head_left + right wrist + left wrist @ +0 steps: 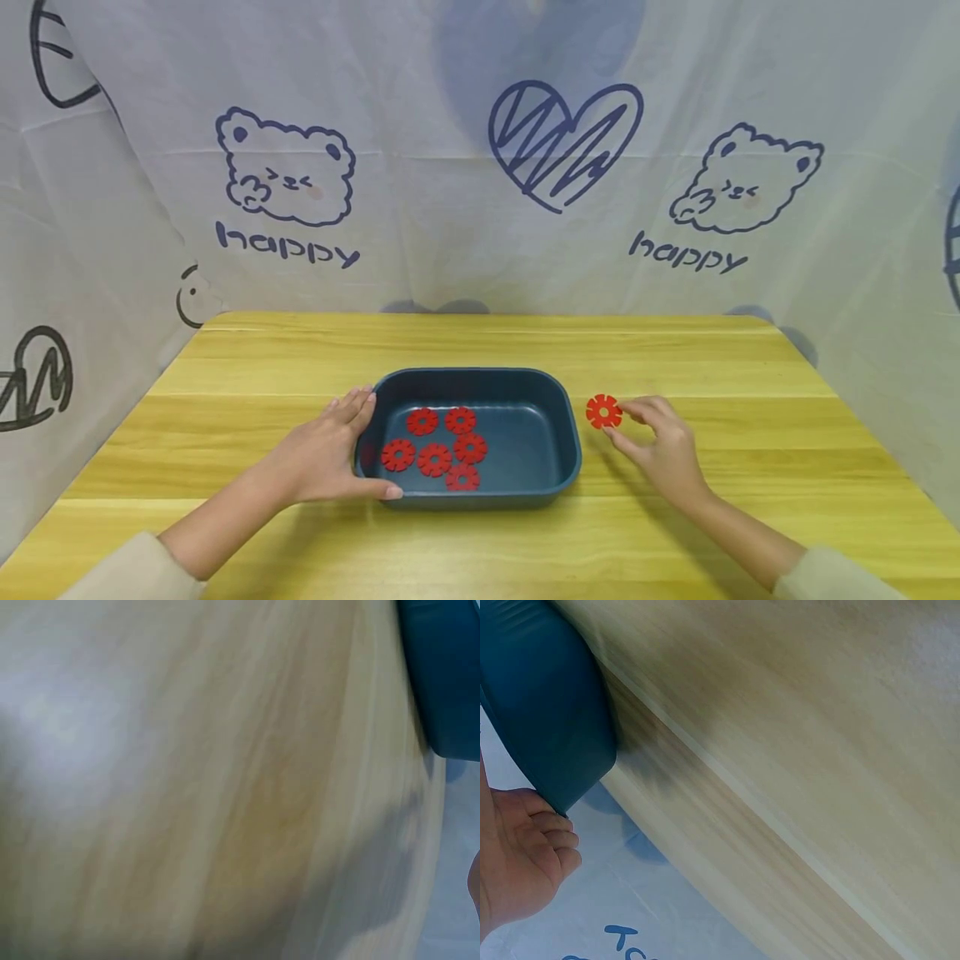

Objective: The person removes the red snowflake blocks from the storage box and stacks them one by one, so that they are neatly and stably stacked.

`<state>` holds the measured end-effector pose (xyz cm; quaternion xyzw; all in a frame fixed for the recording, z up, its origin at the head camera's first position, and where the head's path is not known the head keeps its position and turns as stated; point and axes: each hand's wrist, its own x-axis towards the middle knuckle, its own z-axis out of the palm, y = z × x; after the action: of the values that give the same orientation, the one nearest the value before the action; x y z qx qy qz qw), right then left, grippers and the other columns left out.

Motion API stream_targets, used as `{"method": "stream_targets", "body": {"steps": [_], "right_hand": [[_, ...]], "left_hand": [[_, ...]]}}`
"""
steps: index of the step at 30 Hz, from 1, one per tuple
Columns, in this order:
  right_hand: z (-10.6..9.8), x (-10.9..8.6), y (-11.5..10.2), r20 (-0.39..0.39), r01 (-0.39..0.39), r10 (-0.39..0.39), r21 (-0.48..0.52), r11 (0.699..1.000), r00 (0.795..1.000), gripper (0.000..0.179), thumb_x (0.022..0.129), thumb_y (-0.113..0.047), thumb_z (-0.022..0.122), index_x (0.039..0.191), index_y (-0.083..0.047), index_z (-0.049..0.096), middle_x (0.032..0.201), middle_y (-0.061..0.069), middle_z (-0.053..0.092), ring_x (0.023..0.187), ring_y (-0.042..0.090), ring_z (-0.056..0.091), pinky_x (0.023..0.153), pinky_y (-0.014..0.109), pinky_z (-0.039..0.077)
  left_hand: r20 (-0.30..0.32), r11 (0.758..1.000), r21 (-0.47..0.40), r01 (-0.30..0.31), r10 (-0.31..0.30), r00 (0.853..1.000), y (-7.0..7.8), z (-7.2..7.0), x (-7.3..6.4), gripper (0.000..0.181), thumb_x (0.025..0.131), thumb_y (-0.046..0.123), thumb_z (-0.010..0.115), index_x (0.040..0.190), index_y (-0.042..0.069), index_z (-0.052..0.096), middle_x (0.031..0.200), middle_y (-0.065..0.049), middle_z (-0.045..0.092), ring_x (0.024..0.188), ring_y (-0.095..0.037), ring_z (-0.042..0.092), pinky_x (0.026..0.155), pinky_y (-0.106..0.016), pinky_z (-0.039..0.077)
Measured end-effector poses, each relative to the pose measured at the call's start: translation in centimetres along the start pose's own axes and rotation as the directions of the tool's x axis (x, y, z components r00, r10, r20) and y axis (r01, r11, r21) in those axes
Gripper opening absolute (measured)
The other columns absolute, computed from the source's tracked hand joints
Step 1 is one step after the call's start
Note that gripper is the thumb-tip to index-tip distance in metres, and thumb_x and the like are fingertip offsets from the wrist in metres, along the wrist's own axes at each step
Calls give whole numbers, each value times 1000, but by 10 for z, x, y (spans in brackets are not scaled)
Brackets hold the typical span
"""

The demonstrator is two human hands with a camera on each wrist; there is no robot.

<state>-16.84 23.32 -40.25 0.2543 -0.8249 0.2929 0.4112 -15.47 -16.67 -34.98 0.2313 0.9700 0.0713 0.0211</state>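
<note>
A dark blue rectangular basin with rounded corners sits on the table. Several red snowflake building discs, round and notched with a hole in the middle, lie flat in its left half. My left hand grips the basin's left end, fingers on the left rim and thumb along the front rim; in the left wrist view that hand is against the basin's edge. To the right of the basin, my right hand pinches another red snowflake disc between thumb and fingertips, above the table.
The light wooden table stretches around the basin. Behind it and at both sides hangs a white cloth with blue drawings of bears, a heart and the word happy. Shadows of the right arm fall on the tabletop.
</note>
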Motion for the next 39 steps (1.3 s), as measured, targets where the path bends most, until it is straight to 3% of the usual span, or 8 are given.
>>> {"method": "stream_targets", "body": {"steps": [8,14,24,33,39], "right_hand": [[-3,-14,3,56,-65,66,-23,998,996,34,51,8,82,81,7,67,79,13,64,67,22,57,69,7,46],[-5,-25,5,110,-152,155,-32,988,982,31,54,7,82,81,7,67,79,12,64,68,22,58,68,7,46],[-8,-38,12,178,-303,310,-67,951,934,25,59,1,82,79,2,68,72,3,60,63,2,50,54,11,43],[-8,-39,13,239,-369,381,-96,925,893,22,63,-1,81,80,2,69,72,2,60,62,2,48,52,16,45],[-7,-37,13,270,-380,396,-112,918,878,20,65,-2,80,80,3,68,71,2,57,62,2,47,53,18,46]], "left_hand": [[1,1000,0,-1,1,1000,0,0,1,119,64,79,57,141,-8,30,149,-26,26,138,-41,26,105,-52,35],[0,1000,4,1,-1,1000,-1,0,1,120,64,79,56,141,-8,30,149,-26,26,138,-41,26,104,-52,36],[-1,1000,-13,2,-2,1000,-1,4,1,119,64,78,57,141,-8,29,149,-26,25,138,-41,25,102,-53,37],[-7,1000,-3,-4,4,1000,-2,3,0,120,64,79,57,141,-8,29,149,-26,26,137,-41,26,103,-52,36],[-5,1000,-5,2,-2,1000,-2,2,0,119,65,78,57,141,-8,29,149,-26,26,138,-41,25,102,-53,38]]}}
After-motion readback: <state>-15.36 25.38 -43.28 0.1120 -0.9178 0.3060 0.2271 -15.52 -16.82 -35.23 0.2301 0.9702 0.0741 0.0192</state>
